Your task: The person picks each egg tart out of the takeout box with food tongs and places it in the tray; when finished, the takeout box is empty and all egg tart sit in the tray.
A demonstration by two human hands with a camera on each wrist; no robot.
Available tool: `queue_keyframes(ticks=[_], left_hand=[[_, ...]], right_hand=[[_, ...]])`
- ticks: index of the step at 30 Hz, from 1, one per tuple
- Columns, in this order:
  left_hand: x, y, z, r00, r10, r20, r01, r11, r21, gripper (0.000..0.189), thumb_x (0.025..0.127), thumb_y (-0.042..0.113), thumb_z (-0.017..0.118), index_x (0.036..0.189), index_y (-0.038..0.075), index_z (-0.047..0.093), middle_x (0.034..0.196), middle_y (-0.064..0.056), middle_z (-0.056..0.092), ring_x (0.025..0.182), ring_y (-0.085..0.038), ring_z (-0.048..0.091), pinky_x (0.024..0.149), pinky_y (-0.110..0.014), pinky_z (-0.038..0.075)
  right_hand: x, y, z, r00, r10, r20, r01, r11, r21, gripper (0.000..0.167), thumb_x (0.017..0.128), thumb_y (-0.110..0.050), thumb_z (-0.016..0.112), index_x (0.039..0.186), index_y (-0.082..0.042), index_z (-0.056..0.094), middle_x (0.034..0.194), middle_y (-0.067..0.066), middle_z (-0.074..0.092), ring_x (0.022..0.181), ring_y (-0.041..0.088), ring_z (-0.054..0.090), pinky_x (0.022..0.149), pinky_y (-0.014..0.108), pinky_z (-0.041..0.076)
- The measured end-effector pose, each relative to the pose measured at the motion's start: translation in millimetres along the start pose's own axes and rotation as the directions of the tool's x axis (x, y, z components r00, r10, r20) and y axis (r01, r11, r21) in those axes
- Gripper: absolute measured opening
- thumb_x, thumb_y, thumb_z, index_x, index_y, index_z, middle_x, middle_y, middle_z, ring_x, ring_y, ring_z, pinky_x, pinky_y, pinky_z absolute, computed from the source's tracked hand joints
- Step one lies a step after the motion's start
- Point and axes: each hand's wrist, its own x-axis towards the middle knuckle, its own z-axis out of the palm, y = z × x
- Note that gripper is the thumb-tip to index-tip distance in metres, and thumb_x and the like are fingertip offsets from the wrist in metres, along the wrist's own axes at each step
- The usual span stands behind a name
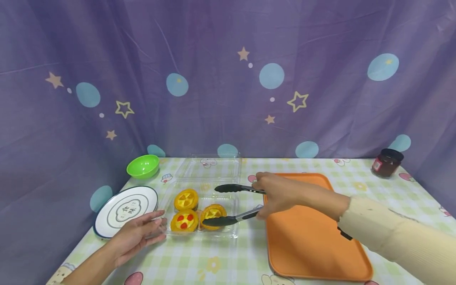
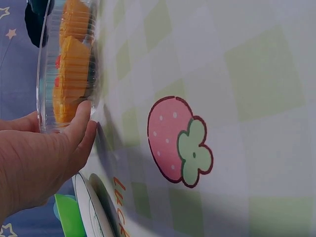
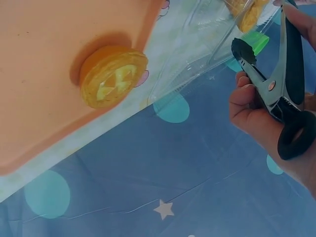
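My left hand (image 1: 133,234) holds the left end of a clear plastic container (image 1: 230,232), thumb above and fingers low on its wall in the left wrist view. Inside lie three egg tarts: a plain one (image 1: 186,199) at the back, one with red dots (image 1: 184,221) in front, and another (image 1: 213,212) at the right. Gripped in my right hand (image 1: 281,194) are black-and-metal tongs (image 1: 246,216) with their arms spread. One tip overlaps the right tart; the other hangs farther back over the container. Whether the tips touch the tart I cannot tell.
An orange tray (image 1: 313,245) lies at the right, with an egg tart (image 3: 113,76) on it, hidden by my arm in the head view. A white plate (image 1: 110,213) and a green bowl (image 1: 143,167) stand left. A dark jar (image 1: 387,163) stands back right.
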Motion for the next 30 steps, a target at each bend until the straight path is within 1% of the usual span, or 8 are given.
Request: queue_keyframes(ticks=[2,5,9,11,13,16,23,30], left_hand=[[0.0,0.4,0.2,1.0,0.001,0.002,-0.001,1.0,0.0,0.068,0.1,0.018,0.053,0.149,-0.009,0.015,0.146,-0.032,0.029,0.11,-0.021,0.054,0.1,-0.044,0.05],[-0.1,0.8,0.7,1.0,0.0,0.002,0.0,1.0,0.001,0.068,0.101,0.018,0.052,0.149,-0.009,0.014,0.147,-0.033,0.026,0.11,-0.021,0.054,0.1,-0.044,0.049],[-0.5,1.1,1.4,1.0,-0.003,-0.003,0.003,1.0,0.006,0.067,0.101,0.018,0.051,0.149,-0.009,0.014,0.148,-0.034,0.024,0.111,-0.021,0.054,0.101,-0.045,0.049],[-0.5,1.1,1.5,1.0,-0.006,-0.008,0.006,1.0,0.006,0.066,0.101,0.018,0.051,0.149,-0.009,0.015,0.148,-0.034,0.024,0.111,-0.021,0.054,0.1,-0.045,0.049],[-0.4,0.9,1.4,1.0,-0.01,-0.011,0.01,1.0,0.004,0.066,0.101,0.018,0.051,0.149,-0.009,0.015,0.147,-0.034,0.025,0.111,-0.022,0.054,0.1,-0.045,0.049],[-0.2,0.4,1.3,1.0,-0.012,-0.007,0.012,1.0,0.003,0.067,0.101,0.019,0.052,0.149,-0.009,0.015,0.147,-0.033,0.027,0.11,-0.021,0.055,0.1,-0.044,0.049],[-0.5,-1.2,0.2,1.0,-0.002,0.014,0.002,1.0,0.007,0.068,0.101,0.02,0.052,0.149,-0.009,0.015,0.146,-0.031,0.03,0.11,-0.021,0.054,0.101,-0.044,0.049],[-0.7,-0.1,0.1,1.0,-0.004,0.009,0.004,1.0,0.006,0.068,0.101,0.02,0.052,0.149,-0.009,0.014,0.146,-0.031,0.03,0.109,-0.021,0.054,0.101,-0.045,0.049]], right_hand=[[2.2,-0.9,-0.5,1.0,-0.003,0.003,0.003,1.0,-0.004,0.039,0.065,-0.03,0.082,0.092,-0.006,0.067,0.087,0.005,0.052,0.074,0.017,0.045,0.059,0.025,0.042],[5.0,-2.8,0.0,1.0,0.017,0.021,-0.017,1.0,-0.01,0.036,0.065,-0.031,0.082,0.088,-0.008,0.066,0.108,0.012,0.059,0.09,0.022,0.054,0.07,0.028,0.05],[9.5,-6.2,1.8,0.996,0.065,0.058,-0.063,0.998,-0.025,0.042,0.067,-0.031,0.083,0.098,-0.006,0.068,0.134,0.023,0.05,0.114,0.031,0.053,0.085,0.033,0.053],[12.5,-8.3,3.5,0.994,0.072,0.077,-0.069,0.997,-0.04,0.043,0.067,-0.031,0.083,0.098,-0.005,0.068,0.125,0.019,0.055,0.108,0.029,0.056,0.08,0.032,0.054],[15.6,-10.6,5.7,0.994,0.066,0.085,-0.061,0.996,-0.06,0.041,0.066,-0.031,0.082,0.094,-0.006,0.067,0.107,0.011,0.058,0.094,0.022,0.055,0.07,0.028,0.052],[19.7,-13.2,9.6,0.994,0.048,0.095,-0.041,0.996,-0.079,0.035,0.065,-0.029,0.081,0.085,-0.006,0.065,0.082,0.003,0.048,0.076,0.017,0.044,0.058,0.024,0.043],[28.9,-19.9,18.7,0.987,0.068,0.142,-0.05,0.99,-0.128,0.034,0.069,-0.03,0.078,0.087,-0.005,0.066,0.079,-0.001,0.046,0.071,0.014,0.043,0.056,0.022,0.041],[32.4,-23.9,22.0,0.991,0.014,0.131,0.003,0.992,-0.124,0.029,0.07,-0.025,0.08,0.085,-0.004,0.068,0.079,-0.002,0.047,0.072,0.014,0.045,0.059,0.022,0.042]])
